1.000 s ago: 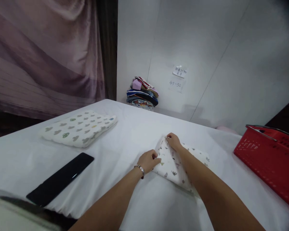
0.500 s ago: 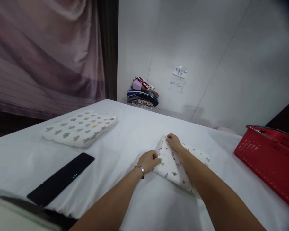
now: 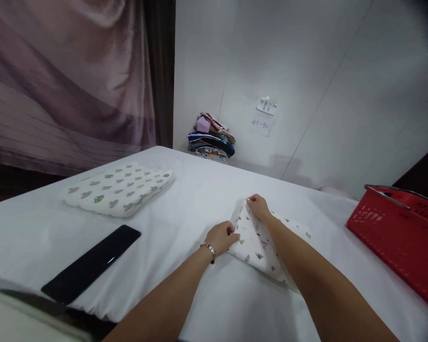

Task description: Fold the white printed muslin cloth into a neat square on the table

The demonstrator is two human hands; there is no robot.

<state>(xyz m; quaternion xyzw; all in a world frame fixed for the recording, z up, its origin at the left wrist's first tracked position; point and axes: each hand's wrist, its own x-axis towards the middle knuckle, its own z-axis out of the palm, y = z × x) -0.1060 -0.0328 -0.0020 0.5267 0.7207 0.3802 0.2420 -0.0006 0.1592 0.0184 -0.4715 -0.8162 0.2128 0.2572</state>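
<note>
A white cloth (image 3: 254,244) printed with small plants and other little motifs lies partly folded on the white-covered table (image 3: 196,190). My right hand (image 3: 258,207) pinches its far corner, raised slightly off the surface. At the cloth's left edge, my left hand (image 3: 220,237) is closed with thumb and fingers on the fabric; a metal bracelet circles that wrist. My right forearm covers part of the cloth's middle.
Left on the table are a folded white cloth with grey cloud-like shapes (image 3: 117,189) and a flat black panel (image 3: 92,263). A red basket (image 3: 395,242) stands at the right. Behind the table rises a stack of folded fabrics (image 3: 212,140) against the wall.
My right hand has lifted the cloth's far corner very slightly. My left hand stays at the left edge, and the other things are unmoved.
</note>
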